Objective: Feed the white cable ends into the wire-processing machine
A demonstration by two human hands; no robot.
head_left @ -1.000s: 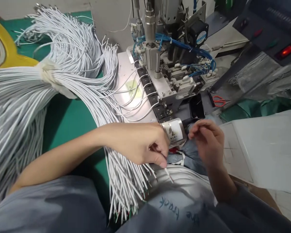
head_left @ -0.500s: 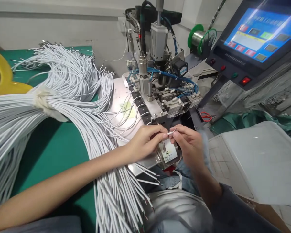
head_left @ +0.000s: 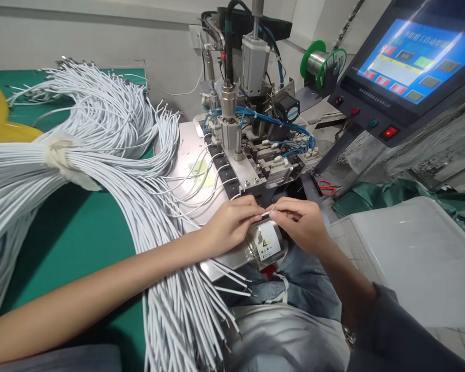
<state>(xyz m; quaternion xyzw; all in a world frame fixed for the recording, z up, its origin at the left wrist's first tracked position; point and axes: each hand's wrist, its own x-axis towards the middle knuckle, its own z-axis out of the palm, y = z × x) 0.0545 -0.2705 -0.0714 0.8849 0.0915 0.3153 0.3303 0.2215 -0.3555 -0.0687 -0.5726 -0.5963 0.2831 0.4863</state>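
Note:
My left hand (head_left: 232,225) and my right hand (head_left: 300,222) meet in front of the machine (head_left: 251,150), both pinching one thin white wire (head_left: 268,211) between their fingertips. The wire's end pokes up between the two hands, just below the machine's black fixture row (head_left: 227,175). A metal cylinder with a warning label (head_left: 266,243) sits right under the hands. A big bundle of white wires (head_left: 101,170), tied with tape, drapes from the left across the green mat (head_left: 77,232) and down past my left forearm.
A touchscreen control panel (head_left: 411,62) with red and green buttons stands at the right. A green solder spool (head_left: 318,62) sits behind the machine, red scissors (head_left: 325,187) beside it. A white plastic bin (head_left: 411,258) is at the right, a yellow tape roll (head_left: 0,124) at far left.
Both hands rose from my lap to the machine front and came together on one wire. The camera tilted up, showing the screen.

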